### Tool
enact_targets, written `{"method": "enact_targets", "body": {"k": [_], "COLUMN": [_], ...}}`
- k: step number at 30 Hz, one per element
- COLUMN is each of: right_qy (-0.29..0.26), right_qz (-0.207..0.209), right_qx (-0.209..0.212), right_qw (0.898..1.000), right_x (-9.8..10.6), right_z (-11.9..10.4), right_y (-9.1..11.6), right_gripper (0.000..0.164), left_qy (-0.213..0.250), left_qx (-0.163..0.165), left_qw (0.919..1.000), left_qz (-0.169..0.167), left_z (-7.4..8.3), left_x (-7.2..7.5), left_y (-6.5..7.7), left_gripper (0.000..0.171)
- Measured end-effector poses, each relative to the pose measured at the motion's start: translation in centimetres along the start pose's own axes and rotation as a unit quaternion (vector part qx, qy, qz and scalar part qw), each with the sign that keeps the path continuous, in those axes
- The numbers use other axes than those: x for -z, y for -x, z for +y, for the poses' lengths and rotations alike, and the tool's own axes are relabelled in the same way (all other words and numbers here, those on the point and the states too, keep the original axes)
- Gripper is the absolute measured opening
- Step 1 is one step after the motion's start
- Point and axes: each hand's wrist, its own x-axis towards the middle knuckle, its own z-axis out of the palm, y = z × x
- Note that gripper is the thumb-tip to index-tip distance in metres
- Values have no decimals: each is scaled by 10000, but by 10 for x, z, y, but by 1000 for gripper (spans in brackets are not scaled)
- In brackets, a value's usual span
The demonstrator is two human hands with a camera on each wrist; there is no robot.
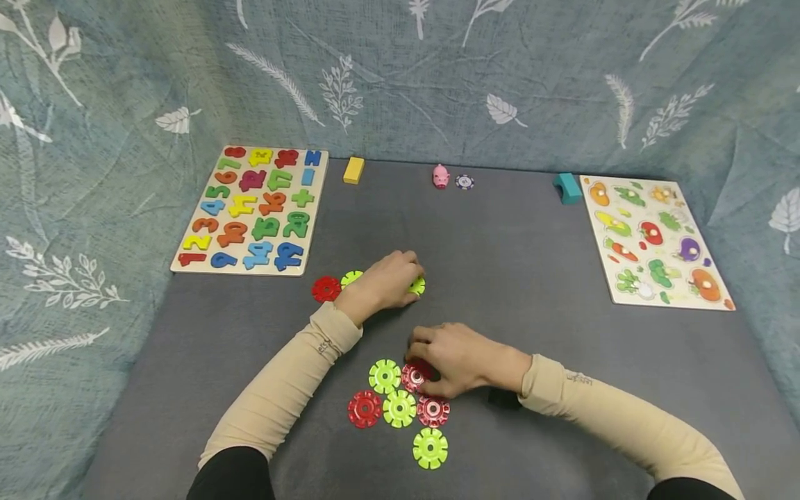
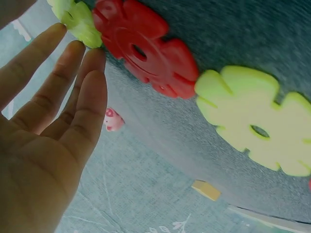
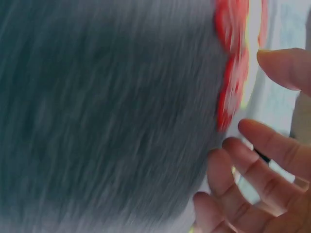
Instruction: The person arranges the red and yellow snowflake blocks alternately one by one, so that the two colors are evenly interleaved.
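Observation:
My left hand [image 1: 389, 280] is at a short row of flower-shaped plastic discs. Its fingertips touch the edge of a green disc [image 1: 417, 285], also visible as a green disc [image 2: 77, 22] in the left wrist view; the fingers look fairly straight. Beside it lie a red disc [image 2: 148, 51] and a green disc [image 2: 260, 119], then a red disc [image 1: 326, 289] at the left end. My right hand [image 1: 459, 357] hovers over a red disc [image 1: 414, 377] in a nearer cluster, thumb apart from the fingers. The hand partly covers that disc. The right wrist view is blurred.
The cluster also has green discs [image 1: 399, 408] and red discs [image 1: 364, 409]. A number puzzle board [image 1: 248, 269] lies left, a vegetable board [image 1: 669, 303] right. Along the back are a yellow block [image 1: 353, 171], a pink pig [image 1: 440, 176], a chip [image 1: 464, 182] and a teal block [image 1: 567, 189].

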Motion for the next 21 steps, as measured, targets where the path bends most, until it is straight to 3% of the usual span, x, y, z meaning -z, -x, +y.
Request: {"method": "enact_targets", "body": {"k": [4,13,21], "right_qy": [278,648,859], "right_qz": [-42,-154,58], "right_qx": [139,-38,-259], "right_qw": [9995,9978,9960], "right_x": [-3,-4,-8], "right_z": [-13,-26,-31], "right_y": [-3,-9,-11], "right_gripper": [40,41,40], "left_qy": [13,-178,-101], "left_qx": [-12,-108,-83], "left_qw": [10000,9997,9995], "left_qz": [7,118,271], "left_z": [2,1,1], "left_x": [-1,0,0], "left_y": [-1,-1,0], "left_gripper": [30,25,28]}}
